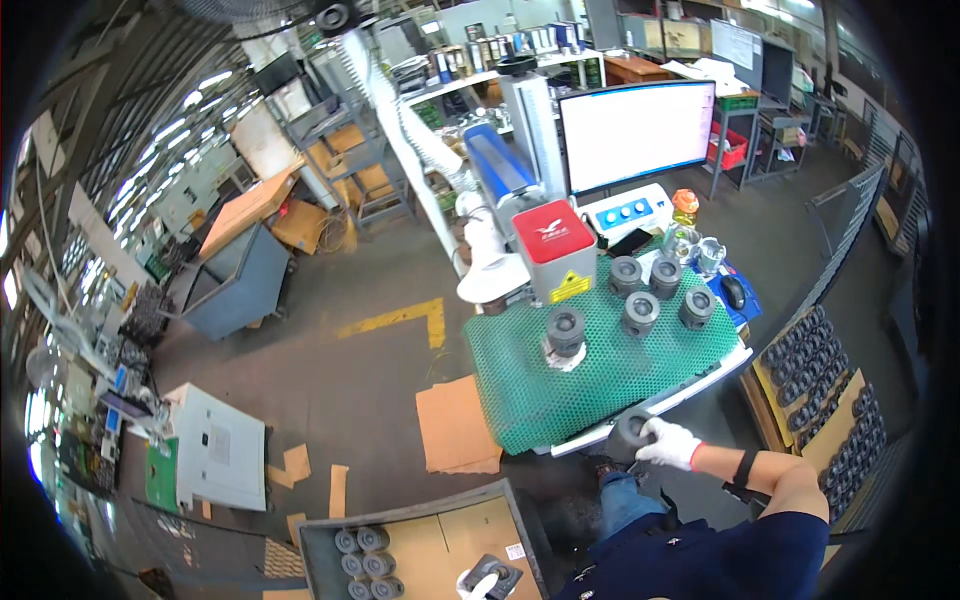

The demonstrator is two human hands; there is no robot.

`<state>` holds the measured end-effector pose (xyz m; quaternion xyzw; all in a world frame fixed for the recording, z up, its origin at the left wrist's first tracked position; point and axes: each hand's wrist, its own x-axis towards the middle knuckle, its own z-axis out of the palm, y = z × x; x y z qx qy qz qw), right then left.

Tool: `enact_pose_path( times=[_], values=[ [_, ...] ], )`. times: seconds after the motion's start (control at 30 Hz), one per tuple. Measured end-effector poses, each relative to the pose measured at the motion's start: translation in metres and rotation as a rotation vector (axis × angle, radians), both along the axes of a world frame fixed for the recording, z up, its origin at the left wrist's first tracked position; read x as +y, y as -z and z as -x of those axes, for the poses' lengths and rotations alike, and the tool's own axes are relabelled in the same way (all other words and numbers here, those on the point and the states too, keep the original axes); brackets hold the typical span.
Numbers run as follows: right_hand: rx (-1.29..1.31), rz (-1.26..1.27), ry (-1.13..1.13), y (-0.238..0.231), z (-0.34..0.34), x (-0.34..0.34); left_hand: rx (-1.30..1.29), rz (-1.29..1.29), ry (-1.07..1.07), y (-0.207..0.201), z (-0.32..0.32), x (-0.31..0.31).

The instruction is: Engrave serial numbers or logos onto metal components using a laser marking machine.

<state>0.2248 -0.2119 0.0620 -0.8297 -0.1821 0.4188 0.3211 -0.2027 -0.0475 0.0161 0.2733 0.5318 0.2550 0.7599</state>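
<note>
Near, the right hand (668, 444) clamps fingers on a dark cylinder (628, 432), the left hand (478, 587) on a dark part (502, 572), both likely heavy, rigid, best gripped round the sides.

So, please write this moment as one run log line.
left hand: holds piston, at box | right hand: holds another piston, near table | green mat: four pistons grouped, one apart

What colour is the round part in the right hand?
The round part is dark grey; the head view shows it.
</note>
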Motion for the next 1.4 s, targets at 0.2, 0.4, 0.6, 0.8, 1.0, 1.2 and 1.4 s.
enact_pose_path(
  times=[0.2,0.4,0.6,0.8,1.0,1.2,1.4],
  values=[
    [-0.398,-0.013,0.198,0.037,-0.119,-0.016,-0.484,0.244,-0.025,-0.029,-0.104,0.036],
    [-0.5,0.012,0.272,0.053,-0.191,-0.004,-0.623,0.171,0.047,-0.054,-0.21,0.057],
    [-0.585,-0.138,0.148,0.08,-0.196,-0.015,-0.44,0.071,-0.006,-0.105,-0.275,0.06],
    [-0.802,-0.167,-0.208,0.01,-0.145,0.009,-0.725,0.107,-0.097,-0.098,-0.276,0.06],
    [0.001,-0.509,-0.561,-0.108,-0.039,0.129,-0.331,-0.317,-0.081,-0.118,-0.282,0.051],
    [0.558,-0.645,-0.246,-0.068,0.011,0.171,-0.307,-0.392,-0.145,-0.134,-0.247,0.049],
    [1.335,-0.667,-0.087,-0.041,0.014,0.177,-0.644,-0.097,-0.175,-0.124,-0.207,0.051]
  ],
)
